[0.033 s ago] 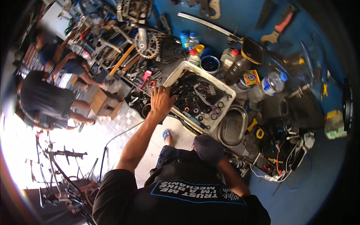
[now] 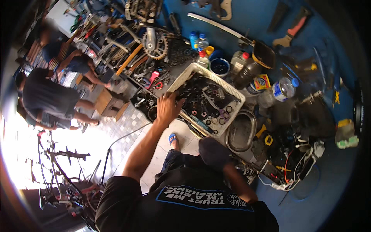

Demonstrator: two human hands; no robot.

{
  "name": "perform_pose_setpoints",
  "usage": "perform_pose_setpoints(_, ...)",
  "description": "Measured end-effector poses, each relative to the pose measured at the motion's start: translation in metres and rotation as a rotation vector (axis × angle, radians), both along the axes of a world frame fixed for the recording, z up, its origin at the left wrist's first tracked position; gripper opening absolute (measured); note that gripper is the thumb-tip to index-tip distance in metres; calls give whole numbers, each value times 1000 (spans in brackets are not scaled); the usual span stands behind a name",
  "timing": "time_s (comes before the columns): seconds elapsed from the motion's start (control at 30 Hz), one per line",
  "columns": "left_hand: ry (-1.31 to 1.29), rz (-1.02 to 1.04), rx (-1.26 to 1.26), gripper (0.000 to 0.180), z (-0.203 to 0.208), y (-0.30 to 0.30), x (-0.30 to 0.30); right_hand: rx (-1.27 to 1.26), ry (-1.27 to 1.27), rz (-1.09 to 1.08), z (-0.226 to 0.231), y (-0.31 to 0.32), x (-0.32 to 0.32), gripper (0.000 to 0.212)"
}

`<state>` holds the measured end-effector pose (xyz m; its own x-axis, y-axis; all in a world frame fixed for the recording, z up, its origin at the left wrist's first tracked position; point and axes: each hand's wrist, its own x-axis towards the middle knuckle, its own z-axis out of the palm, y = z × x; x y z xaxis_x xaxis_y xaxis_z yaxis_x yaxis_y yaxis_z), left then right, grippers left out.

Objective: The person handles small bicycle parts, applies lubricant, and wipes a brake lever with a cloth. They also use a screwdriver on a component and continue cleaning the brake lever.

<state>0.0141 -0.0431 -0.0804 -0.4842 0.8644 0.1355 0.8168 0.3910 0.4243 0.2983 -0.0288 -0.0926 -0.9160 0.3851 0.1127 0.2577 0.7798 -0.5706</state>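
My left hand (image 2: 168,108) reaches forward with fingers spread, resting at the near left corner of a white plastic basket (image 2: 232,91). The basket is filled with several small dark bicycle parts, rings and bolts. My right hand (image 2: 213,152) looks dark, as if gloved, and rests at the near edge of the cluttered workbench, close to an oval metal tray (image 2: 241,131). I cannot make out whether it holds anything.
A chainring and cassette (image 2: 154,44), a blue tub (image 2: 220,65), a dark bottle (image 2: 247,69) and a clear bottle (image 2: 284,87) crowd the bench. Wires (image 2: 293,170) tangle at the right. Other people (image 2: 50,96) sit at the left by a wooden stool (image 2: 110,102).
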Motion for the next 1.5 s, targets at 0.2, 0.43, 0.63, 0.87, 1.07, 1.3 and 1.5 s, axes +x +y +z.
perform_pose_setpoints(0.2,-1134,388,156,74,-75,-146,57,632,116,14,-58,-20,-95,38)
perform_pose_setpoints(0.43,-2150,574,731,116,-11,-179,81,-154,267,495,-52,-46,-159,46)
perform_pose_setpoints(0.63,-2076,268,996,118,-13,-175,46,-460,366,456,-60,-46,-218,27)
perform_pose_setpoints(0.87,-1596,145,860,125,-6,-165,26,191,391,-134,-44,-54,-297,29)
perform_pose_setpoints(1.07,-2015,26,1043,107,-45,-234,-35,-742,570,130,-24,-75,-306,32)
perform_pose_setpoints(1.3,-1077,134,1045,30,-132,-262,-76,-430,429,470,-20,-152,-318,37)
perform_pose_setpoints(1.5,88,-85,880,35,-44,-218,-96,-1133,562,61,-20,-148,-319,29)
